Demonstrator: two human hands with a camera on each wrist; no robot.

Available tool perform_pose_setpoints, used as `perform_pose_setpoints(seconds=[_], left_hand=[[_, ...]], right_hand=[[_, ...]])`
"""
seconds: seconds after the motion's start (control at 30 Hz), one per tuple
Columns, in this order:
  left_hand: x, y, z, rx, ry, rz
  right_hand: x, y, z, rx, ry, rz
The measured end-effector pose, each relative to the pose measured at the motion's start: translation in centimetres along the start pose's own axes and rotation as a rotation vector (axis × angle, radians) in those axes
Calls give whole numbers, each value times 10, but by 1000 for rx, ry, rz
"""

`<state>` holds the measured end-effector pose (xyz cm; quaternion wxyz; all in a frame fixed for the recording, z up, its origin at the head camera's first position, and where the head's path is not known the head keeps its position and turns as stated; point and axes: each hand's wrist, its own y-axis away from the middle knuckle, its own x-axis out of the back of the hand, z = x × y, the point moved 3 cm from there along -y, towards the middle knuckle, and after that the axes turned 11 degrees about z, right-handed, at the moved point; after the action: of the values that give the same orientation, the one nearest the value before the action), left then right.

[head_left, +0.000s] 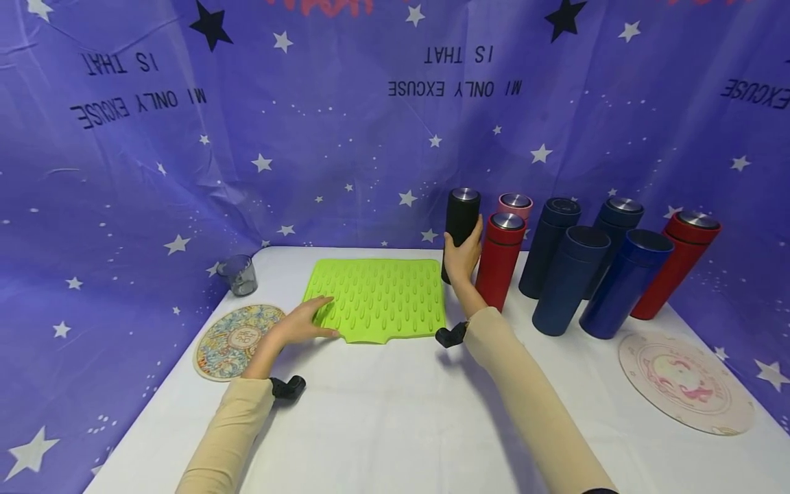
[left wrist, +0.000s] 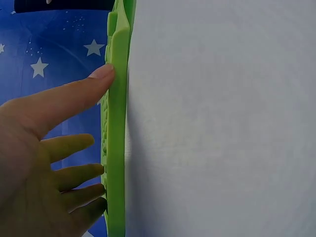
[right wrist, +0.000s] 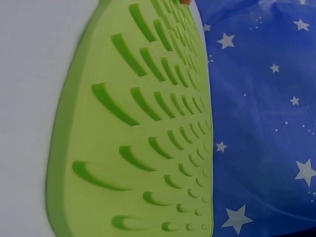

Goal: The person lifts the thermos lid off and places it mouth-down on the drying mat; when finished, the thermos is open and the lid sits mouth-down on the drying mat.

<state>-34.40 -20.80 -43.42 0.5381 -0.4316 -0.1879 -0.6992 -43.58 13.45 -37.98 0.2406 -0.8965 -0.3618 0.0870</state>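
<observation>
1. Head view: left hand (head_left: 301, 324) at the left end of the green mat (head_left: 376, 295), fingers spread wide, thumb near its front edge, mat reaching off to the hand's right. Nothing gripped by it.
2. Head view: right hand (head_left: 464, 257) wrapped round the black bottle (head_left: 461, 218), which is upright just beside the mat's right edge. Red bottle (head_left: 497, 267) stands just right of that hand, pink bottle (head_left: 517, 201) behind the red one. More bottles in blue and red farther right.
3. Head view, rest: grey see-through cup (head_left: 241, 274) and colourful round mat (head_left: 237, 346) left of the green mat; pale round mat (head_left: 685, 384) at far right. All on white table (head_left: 382, 418).
4. Left wrist view: thumb tip at the green mat's rim, other fingers apart, tips by its ribbed face. Hand wide; firm contact of those fingers, cannot tell.
5. Right wrist view: green mat's ribbed face fills the middle. Scrap of skin at top edge, cannot tell which hand. Grip on bottle out of frame here.
</observation>
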Motion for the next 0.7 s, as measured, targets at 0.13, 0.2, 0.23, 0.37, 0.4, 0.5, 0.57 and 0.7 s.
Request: perform_pose_setpoints(seconds=[0.13,0.2,0.23,0.37,0.4,0.5,0.57,0.7], left_hand=[[0,0,2,-4,-8,-3],[1,1,2,-2,-16,1],[1,1,2,-1,-20,3],[0,2,3,3,-24,4],[0,1,3,4,-23,2],[-1,1,2,7,-21,-5],[-1,0,1,9,-21,-8],[0,0,1,22,-19,-10]], right_hand=[[-2,-3,0,15,24,2],[-4,-3,0,35,32,0],[-4,-3,0,44,32,0],[-5,0,0,91,20,15],[-5,0,-1,104,20,19],[-5,3,-4,151,26,26],[-5,4,-8,198,38,24],[-5,8,-21,313,41,9]])
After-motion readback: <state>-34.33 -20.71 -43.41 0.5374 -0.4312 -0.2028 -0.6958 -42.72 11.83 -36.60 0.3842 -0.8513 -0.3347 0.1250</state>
